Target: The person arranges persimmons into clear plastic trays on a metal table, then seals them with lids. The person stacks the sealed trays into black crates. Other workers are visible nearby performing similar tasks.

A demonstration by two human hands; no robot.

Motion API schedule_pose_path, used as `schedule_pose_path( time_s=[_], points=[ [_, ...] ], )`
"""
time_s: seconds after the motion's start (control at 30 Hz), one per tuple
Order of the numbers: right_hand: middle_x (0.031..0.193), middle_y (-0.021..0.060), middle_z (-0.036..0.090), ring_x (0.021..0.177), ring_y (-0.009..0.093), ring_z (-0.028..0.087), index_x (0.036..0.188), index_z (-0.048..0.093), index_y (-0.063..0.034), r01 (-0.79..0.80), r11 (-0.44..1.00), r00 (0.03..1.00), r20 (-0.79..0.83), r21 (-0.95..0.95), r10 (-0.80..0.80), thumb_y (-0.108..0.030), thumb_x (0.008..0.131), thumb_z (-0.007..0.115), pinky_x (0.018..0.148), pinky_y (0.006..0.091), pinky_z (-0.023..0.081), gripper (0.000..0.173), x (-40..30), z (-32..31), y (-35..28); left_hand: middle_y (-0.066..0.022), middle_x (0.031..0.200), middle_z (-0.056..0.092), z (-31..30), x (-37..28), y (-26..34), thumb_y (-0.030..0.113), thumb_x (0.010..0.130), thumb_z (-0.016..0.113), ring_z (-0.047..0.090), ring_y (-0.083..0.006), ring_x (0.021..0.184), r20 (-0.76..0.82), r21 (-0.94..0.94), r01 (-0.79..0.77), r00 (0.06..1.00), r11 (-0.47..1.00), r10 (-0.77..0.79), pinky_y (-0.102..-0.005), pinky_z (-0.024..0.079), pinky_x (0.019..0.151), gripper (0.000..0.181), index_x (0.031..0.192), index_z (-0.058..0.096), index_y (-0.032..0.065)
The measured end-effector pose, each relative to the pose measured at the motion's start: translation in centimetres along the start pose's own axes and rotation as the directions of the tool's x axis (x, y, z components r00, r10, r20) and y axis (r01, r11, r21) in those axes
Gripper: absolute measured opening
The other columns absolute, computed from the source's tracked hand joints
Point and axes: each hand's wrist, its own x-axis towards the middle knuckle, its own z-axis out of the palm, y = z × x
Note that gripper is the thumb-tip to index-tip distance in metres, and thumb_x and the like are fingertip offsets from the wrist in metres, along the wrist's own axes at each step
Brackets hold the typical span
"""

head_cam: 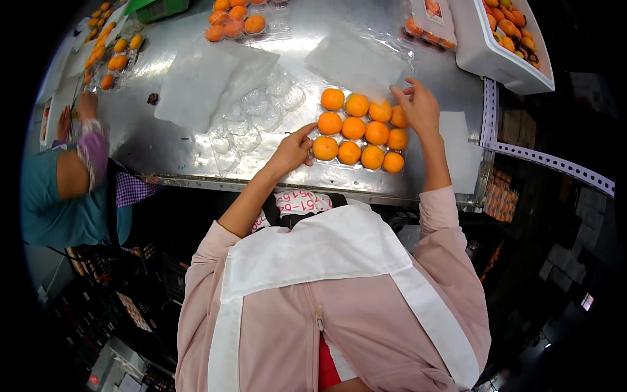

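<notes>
Before me on the metal table (274,164), orange persimmons (353,128) sit in rows in a clear plastic tray (360,165). My left hand (292,151) is at the tray's left edge, its fingers apart and gripping no fruit. At the upper right corner, my right hand (418,108) is raised beside the end persimmon (399,116), thumb and fingers parted; whether it touches the fruit is hard to tell. Empty clear moulded trays (254,110) lie to the left. A translucent white sheet (355,59) lies just beyond the filled tray, partly over clear plastic.
A white crate (509,73) of persimmons stands at the back right, near a closed pack (431,24). More fruit trays (235,22) and a green container (159,10) are at the back. White sheets (188,85) lie left; a co-worker's arm (81,166) reaches in. A perforated metal rail (553,164) extends right.
</notes>
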Motion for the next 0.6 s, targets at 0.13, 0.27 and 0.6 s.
schedule_pose_path(
  time_s=[0.13,0.27,0.6],
  points=[
    [0.084,0.0099,0.065,0.081,0.026,0.062,0.110,0.055,-0.0075,-0.080,0.997,0.988,0.135,-0.016,0.081,-0.034,0.071,0.068,0.074,0.0346,0.046,0.049,2.4,1.7,-1.1,-0.0065,0.073,0.051,0.4,0.4,-1.0,0.003,0.088,0.043,0.052,-0.0095,0.054,-0.008,-0.003,-0.003,1.000,1.000,0.003,-0.0249,0.051,0.053,0.044,0.131,0.038,0.0078],
    [0.081,0.0088,0.065,0.075,0.021,0.062,0.109,0.055,-0.0068,-0.068,0.938,0.997,0.044,0.339,0.056,-0.028,0.070,0.070,0.071,0.0323,0.048,0.046,3.8,5.0,2.3,-0.0065,0.075,0.051,0.5,0.6,-1.4,0.003,0.088,0.042,0.053,-0.0092,0.058,-0.009,-0.048,-0.014,1.000,0.999,0.013,-0.0247,0.052,0.054,0.042,0.130,0.040,0.0081],
    [0.080,0.0070,0.065,0.072,0.015,0.062,0.105,0.057,-0.0029,-0.235,0.908,0.865,-0.351,0.348,0.359,-0.020,0.073,0.069,0.069,0.0283,0.048,0.038,0.7,-1.8,15.3,-0.0074,0.092,0.045,1.0,-1.0,-0.6,0.027,0.074,0.072,0.054,-0.0123,0.074,-0.038,-0.233,0.008,0.999,0.972,-0.018,-0.0227,0.053,0.056,0.067,0.125,0.040,-0.0022]
  ],
)
